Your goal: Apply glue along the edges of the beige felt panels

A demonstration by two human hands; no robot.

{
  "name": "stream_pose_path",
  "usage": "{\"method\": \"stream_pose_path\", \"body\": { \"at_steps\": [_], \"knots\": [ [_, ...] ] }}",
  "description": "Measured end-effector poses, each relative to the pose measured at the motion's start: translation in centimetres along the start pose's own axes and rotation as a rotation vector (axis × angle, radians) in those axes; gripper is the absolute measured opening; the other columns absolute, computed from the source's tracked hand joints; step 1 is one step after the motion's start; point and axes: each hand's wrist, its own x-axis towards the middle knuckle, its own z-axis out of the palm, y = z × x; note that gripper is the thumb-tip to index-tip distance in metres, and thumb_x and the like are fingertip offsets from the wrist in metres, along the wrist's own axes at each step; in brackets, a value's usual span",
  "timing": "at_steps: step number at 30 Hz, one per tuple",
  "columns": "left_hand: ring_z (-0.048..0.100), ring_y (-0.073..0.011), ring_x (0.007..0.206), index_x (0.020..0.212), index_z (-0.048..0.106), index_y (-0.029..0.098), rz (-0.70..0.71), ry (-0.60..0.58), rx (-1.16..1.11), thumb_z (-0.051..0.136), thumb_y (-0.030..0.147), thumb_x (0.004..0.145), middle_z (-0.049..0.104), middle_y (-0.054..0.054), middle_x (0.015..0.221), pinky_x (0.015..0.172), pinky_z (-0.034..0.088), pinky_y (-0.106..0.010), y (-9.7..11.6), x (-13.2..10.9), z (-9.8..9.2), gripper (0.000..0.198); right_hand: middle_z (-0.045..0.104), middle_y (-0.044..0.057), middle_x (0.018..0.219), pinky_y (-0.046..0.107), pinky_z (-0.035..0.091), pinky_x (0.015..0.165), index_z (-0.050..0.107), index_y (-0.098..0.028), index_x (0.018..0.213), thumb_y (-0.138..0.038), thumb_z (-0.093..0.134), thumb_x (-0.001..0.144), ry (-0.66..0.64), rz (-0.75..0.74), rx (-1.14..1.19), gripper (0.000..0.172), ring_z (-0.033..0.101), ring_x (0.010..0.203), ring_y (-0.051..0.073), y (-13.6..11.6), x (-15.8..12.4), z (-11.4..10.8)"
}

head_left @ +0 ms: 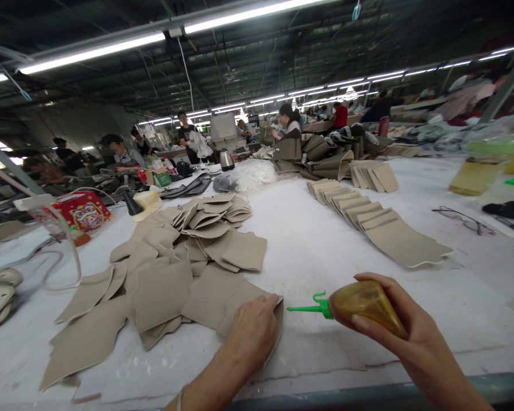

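My left hand is closed on the right edge of a beige leather-like piece, and that edge is bent up under my fingers. In my right hand I grip an amber squeeze bottle, tipped on its side. Its thin green nozzle points left, a short gap away from the bent edge. To the left of my left hand lies a loose heap of similar beige pieces. A fanned row of overlapping beige pieces stretches away beyond the bottle.
Eyeglasses and a yellowish container are at the right of the white-covered table. Toward the back left sit a red box and a black-handled brush-like tool. Dark folded pieces pile up at the back, with people beyond.
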Motion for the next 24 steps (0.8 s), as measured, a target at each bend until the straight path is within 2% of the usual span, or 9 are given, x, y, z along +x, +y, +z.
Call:
{"method": "stream_pose_path", "body": {
  "at_steps": [5,12,16,20,24],
  "knots": [
    [0.064,-0.0238,0.082,0.115,0.058,0.022,-0.003,0.015,0.067,0.035,0.018,0.090,0.065,-0.007,0.102,0.072,0.048,-0.033,-0.1,1.1,0.5,0.034,0.063,0.004,0.107,0.029,0.053,0.076,0.053,-0.026,0.118,-0.047,0.072,0.078,-0.008,-0.126,-0.153,0.049,0.065,0.089,0.024,-0.8,0.5,1.4],
    [0.062,-0.0227,0.088,0.122,0.054,0.023,0.080,-0.014,0.006,0.032,0.022,0.093,0.062,-0.007,0.105,0.079,0.047,-0.033,-0.9,0.5,0.1,0.036,0.060,0.006,0.116,0.037,0.051,0.086,0.051,-0.027,0.121,-0.047,0.070,0.081,-0.057,-0.263,-0.329,0.049,0.062,0.098,0.027,-0.6,0.8,2.6],
    [0.061,-0.0231,0.093,0.134,0.045,0.023,0.083,-0.016,-0.041,0.034,0.020,0.091,0.060,-0.008,0.111,0.082,0.046,-0.033,-1.1,0.3,0.0,0.045,0.060,0.007,0.114,0.038,0.051,0.085,0.050,-0.027,0.122,-0.047,0.068,0.083,-0.037,-0.323,-0.378,0.048,0.062,0.096,0.028,-0.8,0.8,3.1],
    [0.060,-0.0211,0.090,0.123,0.057,0.028,0.141,0.002,-0.111,0.036,0.018,0.089,0.062,-0.004,0.102,0.081,0.045,-0.030,-1.5,0.5,-0.2,0.041,0.061,0.006,0.111,0.037,0.052,0.081,0.049,-0.028,0.121,-0.046,0.067,0.084,-0.054,-0.343,-0.424,0.045,0.063,0.094,0.027,-0.9,0.8,3.2],
    [0.060,-0.0202,0.091,0.117,0.063,0.029,0.164,0.011,-0.180,0.036,0.019,0.090,0.064,-0.004,0.097,0.082,0.045,-0.029,-1.8,0.9,-0.3,0.039,0.061,0.006,0.112,0.036,0.051,0.079,0.049,-0.028,0.122,-0.048,0.067,0.084,-0.045,-0.293,-0.409,0.046,0.063,0.093,0.026,-0.6,0.9,3.3]
  ]
}}
